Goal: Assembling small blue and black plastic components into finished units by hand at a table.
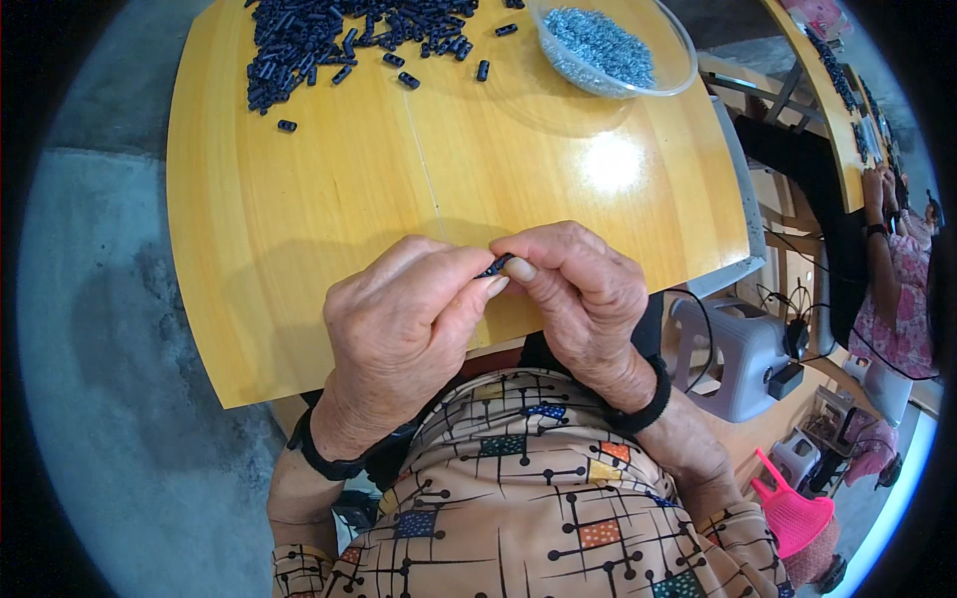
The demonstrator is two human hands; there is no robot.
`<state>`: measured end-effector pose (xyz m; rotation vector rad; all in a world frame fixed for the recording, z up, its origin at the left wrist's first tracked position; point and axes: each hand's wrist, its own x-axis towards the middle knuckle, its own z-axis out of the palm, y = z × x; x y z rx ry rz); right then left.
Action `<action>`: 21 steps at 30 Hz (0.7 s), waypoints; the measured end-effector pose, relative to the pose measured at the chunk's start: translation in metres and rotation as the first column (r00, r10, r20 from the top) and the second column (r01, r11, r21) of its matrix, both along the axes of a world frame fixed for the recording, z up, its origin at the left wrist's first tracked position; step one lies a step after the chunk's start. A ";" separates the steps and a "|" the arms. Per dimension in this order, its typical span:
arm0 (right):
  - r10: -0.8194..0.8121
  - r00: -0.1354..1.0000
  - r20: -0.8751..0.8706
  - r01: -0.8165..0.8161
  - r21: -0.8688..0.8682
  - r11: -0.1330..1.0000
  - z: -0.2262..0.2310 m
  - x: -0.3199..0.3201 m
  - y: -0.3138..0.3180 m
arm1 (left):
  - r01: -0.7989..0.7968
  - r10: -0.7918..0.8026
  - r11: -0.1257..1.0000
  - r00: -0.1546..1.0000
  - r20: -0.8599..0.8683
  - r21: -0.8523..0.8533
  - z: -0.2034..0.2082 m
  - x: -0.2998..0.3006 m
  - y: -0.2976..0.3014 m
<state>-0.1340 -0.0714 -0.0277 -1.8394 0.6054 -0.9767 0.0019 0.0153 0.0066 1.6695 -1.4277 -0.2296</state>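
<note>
Between the fingertips of both hands I hold one small black plastic piece [492,267], close to the table's near edge. My left hand [404,314] pinches its left end between thumb and forefinger. The thumb and forefinger of my right hand [586,289] close on its right end. Most of the piece is hidden by the fingers. A heap of similar black plastic pieces [319,40] lies at the far left of the table, with several loose ones near it. At the far right stands a clear plastic bowl [678,75] full of small silvery metal parts [603,50].
The yellow wooden table [309,199] has a seam down its middle. To its right are a grey plastic stool [733,349] with cables, and a pink plastic chair [797,513]. Another person [897,289] sits at a second table [812,80] farther right.
</note>
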 end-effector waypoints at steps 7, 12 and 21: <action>0.009 0.999 0.042 -0.006 -0.087 0.996 -0.003 0.002 0.000 | -0.001 0.001 1.000 1.000 0.007 -0.005 -0.001 -0.002 -0.001; 0.044 0.998 0.033 -0.041 -0.100 0.994 -0.004 0.003 -0.002 | -0.012 0.012 1.000 1.000 0.014 0.019 -0.002 -0.001 -0.002; 0.134 0.991 0.004 -0.134 -0.049 0.990 0.000 0.003 0.000 | -0.064 0.065 0.998 0.997 -0.045 0.027 -0.004 0.005 -0.002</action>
